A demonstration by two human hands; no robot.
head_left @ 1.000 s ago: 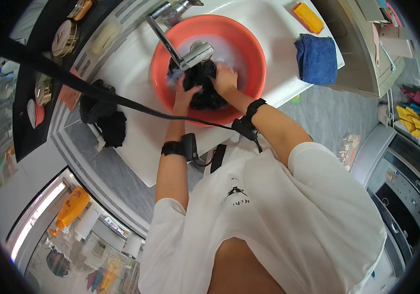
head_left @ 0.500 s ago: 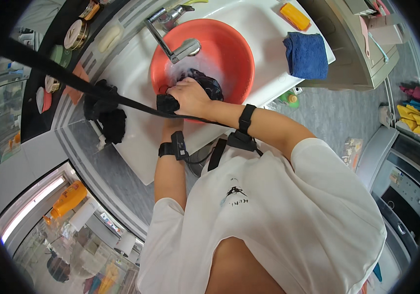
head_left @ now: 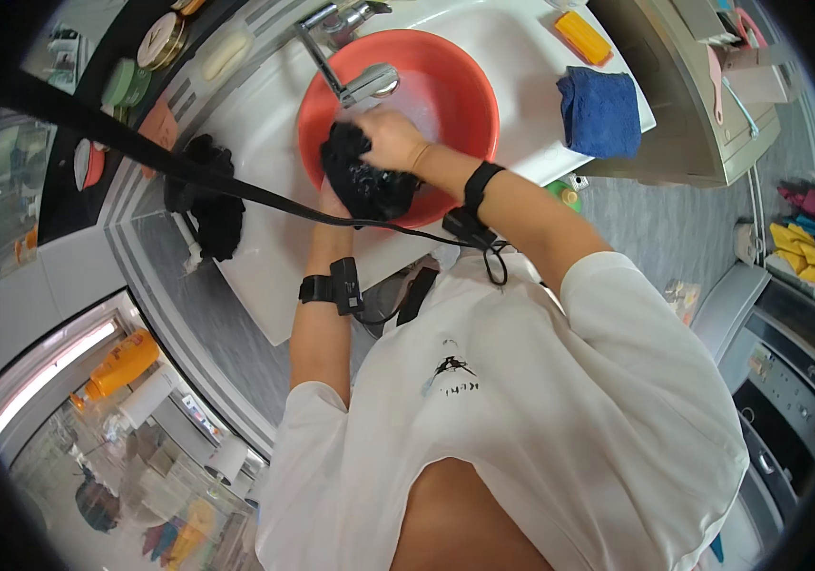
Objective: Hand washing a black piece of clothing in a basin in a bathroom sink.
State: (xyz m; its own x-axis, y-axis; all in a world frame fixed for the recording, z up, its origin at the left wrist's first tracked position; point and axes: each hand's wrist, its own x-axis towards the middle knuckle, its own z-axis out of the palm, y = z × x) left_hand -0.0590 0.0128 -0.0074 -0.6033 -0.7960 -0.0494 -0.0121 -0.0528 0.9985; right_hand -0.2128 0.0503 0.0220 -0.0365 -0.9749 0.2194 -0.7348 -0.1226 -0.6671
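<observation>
A wet black cloth (head_left: 366, 178) with some suds on it lies bunched over the near left part of an orange-red basin (head_left: 472, 71). My right hand (head_left: 391, 140) is over the basin with its fingers curled at the cloth's upper edge. Only the heel of my left hand (head_left: 330, 203) shows at the near left rim; the cloth covers its fingers. Foamy water (head_left: 419, 105) fills the bottom of the basin. The chrome faucet (head_left: 369, 85) reaches over the basin's far left side.
The basin stands in a white sink (head_left: 529, 105). A folded blue towel (head_left: 599, 112) and an orange-yellow block (head_left: 582, 38) lie to the right. More black cloth (head_left: 215, 214) hangs over the left edge. A black strap (head_left: 141, 157) crosses the view.
The black cloth has been lifted and bunched up higher, covering more of my left hand. My right hand has moved up and to the right, off my left wrist. The view has shifted slightly.
</observation>
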